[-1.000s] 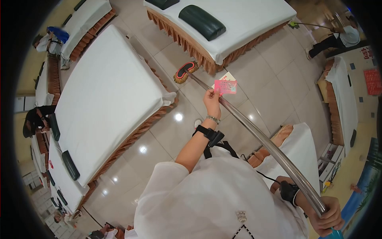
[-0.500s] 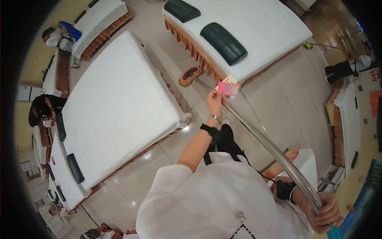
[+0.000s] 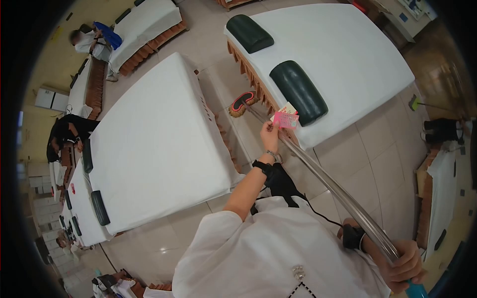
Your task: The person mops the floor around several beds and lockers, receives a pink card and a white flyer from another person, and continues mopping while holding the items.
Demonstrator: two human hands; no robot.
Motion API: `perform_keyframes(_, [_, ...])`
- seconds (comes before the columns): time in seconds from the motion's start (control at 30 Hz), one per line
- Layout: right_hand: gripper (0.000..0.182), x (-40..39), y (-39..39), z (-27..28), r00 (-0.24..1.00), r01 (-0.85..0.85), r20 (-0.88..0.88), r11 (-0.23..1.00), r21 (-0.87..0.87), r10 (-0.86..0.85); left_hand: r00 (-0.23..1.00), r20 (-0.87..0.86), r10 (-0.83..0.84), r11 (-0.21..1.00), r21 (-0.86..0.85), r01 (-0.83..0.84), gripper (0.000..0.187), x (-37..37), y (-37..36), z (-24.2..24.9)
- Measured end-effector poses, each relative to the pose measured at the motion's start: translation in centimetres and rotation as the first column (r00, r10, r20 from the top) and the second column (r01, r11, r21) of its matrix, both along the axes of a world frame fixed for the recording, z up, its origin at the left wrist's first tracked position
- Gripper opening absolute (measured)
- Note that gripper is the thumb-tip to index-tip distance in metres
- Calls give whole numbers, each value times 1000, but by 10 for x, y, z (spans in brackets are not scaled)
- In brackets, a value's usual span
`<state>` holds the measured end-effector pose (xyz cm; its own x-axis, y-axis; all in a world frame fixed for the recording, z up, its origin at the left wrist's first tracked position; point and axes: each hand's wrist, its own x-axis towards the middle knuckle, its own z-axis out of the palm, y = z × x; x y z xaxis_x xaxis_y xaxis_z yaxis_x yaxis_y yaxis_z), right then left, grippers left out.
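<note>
My right hand [image 3: 405, 265] is wrapped round the lower end of a long metal handle, close to its blue grip [image 3: 416, 289]. This handle belongs to a mop [image 3: 242, 103] with a red-edged black head and a tan fringe, which rests on the tiled floor between two beds. My left hand [image 3: 270, 133] pinches a pink printed card [image 3: 286, 120] and a cream card [image 3: 278, 113] behind it, right beside the upper part of the handle. Whether the left fingers also touch the handle cannot be made out.
One white-covered bed [image 3: 159, 144] stands to the left. Another bed [image 3: 348, 54] at upper right carries two dark green bolsters [image 3: 298, 92]. A person in black [image 3: 67, 134] bends at the far left. Another person [image 3: 442, 131] stands at right near a green-headed tool [image 3: 413, 103].
My view has shifted forward and turned slightly, so the beds sit lower and further right. The mop head has shifted a little along the floor. Both hands keep their holds.
</note>
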<state>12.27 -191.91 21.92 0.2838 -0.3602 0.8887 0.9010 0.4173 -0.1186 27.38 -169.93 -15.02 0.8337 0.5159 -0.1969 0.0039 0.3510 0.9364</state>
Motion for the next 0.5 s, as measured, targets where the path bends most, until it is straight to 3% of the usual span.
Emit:
perform_keyframes(0.13, [17, 48, -15, 10, 999, 38, -31, 999, 39, -37, 997, -63, -46, 999, 26, 48, 14, 39, -4, 13])
perform_keyframes(0.2, [7, 73, -4, 22, 992, -125, -25, 983, -133, 123, 996, -85, -39, 999, 15, 40, 14, 54, -8, 16])
perform_keyframes(0.43, [6, 118, -2, 38, 989, -145, -16, 982, -120, 144, 974, -67, 216, 973, -63, -220, 12, 92, -14, 38])
perform_keyframes(0.5, [14, 118, -21, 47, 985, -171, 17, 985, 21, 171, 960, -82, 268, 959, -75, -274, 12, 100, -22, 46])
